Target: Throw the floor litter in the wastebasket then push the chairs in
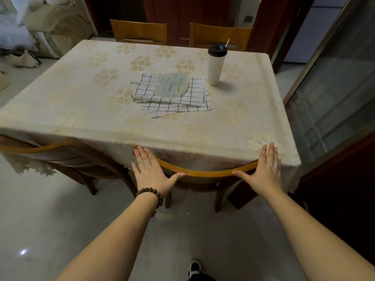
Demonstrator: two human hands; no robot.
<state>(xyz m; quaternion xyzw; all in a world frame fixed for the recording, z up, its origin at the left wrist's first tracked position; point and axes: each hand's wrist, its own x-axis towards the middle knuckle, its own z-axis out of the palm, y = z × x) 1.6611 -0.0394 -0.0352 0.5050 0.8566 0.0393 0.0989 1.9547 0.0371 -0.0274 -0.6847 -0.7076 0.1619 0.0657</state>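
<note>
Both grips lie flat and spread, fingers straight, clasping nothing: the left hand (pixel 151 171) presses palm-down on the left end of a chair's curved top rail, and the right hand (pixel 263 171) does the same on the right end, thumbs pointing inward along the wood. A beaded bracelet (pixel 151 194) circles the left wrist.

That near chair (pixel 203 174), at lower centre of the frame, sits tucked under the worktop (pixel 81 102), its backrest touching the hanging edge of the cream flowered tablecloth. A second chair (pixel 52 151) at lower left is likewise tucked under the same edge. Two more chairs, one (pixel 140 31) at upper centre and one (pixel 219 35) to its right, stand against the far side.

On the cloth, near the middle, lies a stack of checked napkins (pixel 176 100) with a round hand fan (pixel 172 86) resting on top. Just to the right stands an upright white tumbler (pixel 215 65) with a dark lid.

Crumpled paper (pixel 24 59) lies on the floor at upper left, well apart from the worktop. No wastebasket can be made out. A shoe (pixel 194 267) shows at the bottom edge.
</note>
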